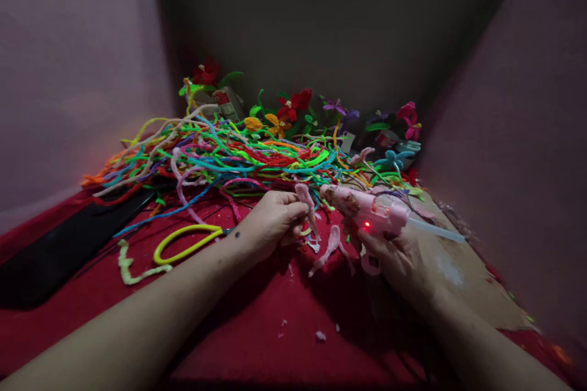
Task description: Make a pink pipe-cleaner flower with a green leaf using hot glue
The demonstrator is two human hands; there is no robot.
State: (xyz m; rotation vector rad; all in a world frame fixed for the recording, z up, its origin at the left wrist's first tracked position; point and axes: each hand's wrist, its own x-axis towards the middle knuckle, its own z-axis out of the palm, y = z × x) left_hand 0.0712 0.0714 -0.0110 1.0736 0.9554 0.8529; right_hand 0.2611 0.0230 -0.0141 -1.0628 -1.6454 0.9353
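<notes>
My left hand (277, 220) pinches a pale pink pipe-cleaner petal (304, 195) upright between thumb and fingers. My right hand (397, 256) is wrapped round a pink hot glue gun (378, 211), its red light lit and a clear glue stick (438, 230) jutting from the back. The smeared nozzle points left, close to the petal but apart from it. Below, between the hands, another pink pipe-cleaner piece (328, 250) lies on the red cloth (257, 330). My right fingers are partly hidden behind the gun.
A tangled heap of colourful pipe cleaners (257, 159) spreads across the back, with finished pipe-cleaner flowers (288, 107) behind it. Yellow-handled scissors (188, 238) and a black flat object (68, 244) lie left. Cardboard (458, 275) is under my right arm. Walls rise on both sides.
</notes>
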